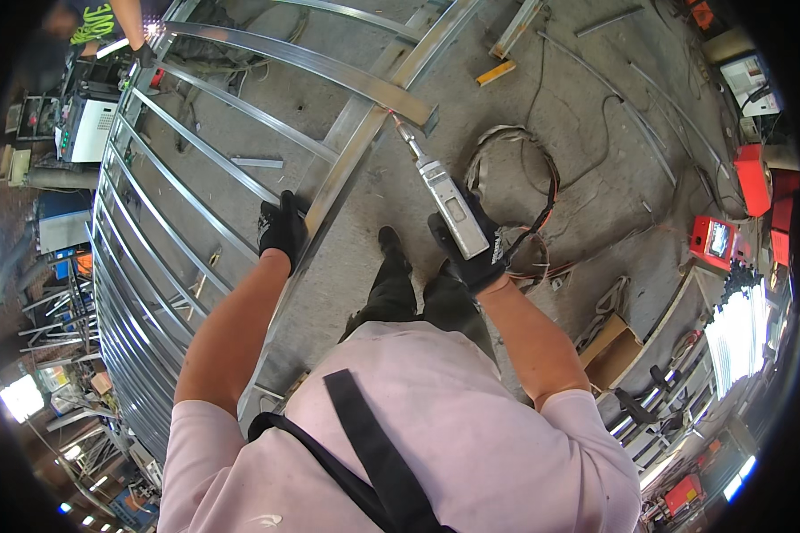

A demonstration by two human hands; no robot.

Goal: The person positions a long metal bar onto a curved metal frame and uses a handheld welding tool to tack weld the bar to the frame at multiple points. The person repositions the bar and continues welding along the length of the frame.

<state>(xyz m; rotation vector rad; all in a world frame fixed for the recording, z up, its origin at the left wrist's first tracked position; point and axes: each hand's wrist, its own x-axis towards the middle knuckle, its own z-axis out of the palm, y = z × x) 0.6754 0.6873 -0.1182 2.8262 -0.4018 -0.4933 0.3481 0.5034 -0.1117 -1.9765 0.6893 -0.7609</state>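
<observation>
A worker in a pink shirt stands over a curved metal frame [196,142] of galvanised bars lying on a concrete floor [587,133]. The left hand [282,226], in a black glove, is closed over the frame's outer rail [342,164], pressing on it near the point where a thin crossbar [209,147] meets it. The right hand [473,244], also gloved in black, is wrapped tight around the grip of a silver handheld welding gun [444,191], whose slim nozzle points up and left to touch the rail just beside the end of a broad curved bar [311,64]. A coil of black and red cables [529,191] lies on the floor just right of the right hand. Loose metal strips [516,27] and a yellow block [495,73] sit toward the floor's far edge. Red machines [716,240] stand along the floor's right edge, a cardboard box [612,348] near them. At the far left corner of the frame, another person's gloved hand [144,55] rests by the bars, beside a white machine [89,129].
</observation>
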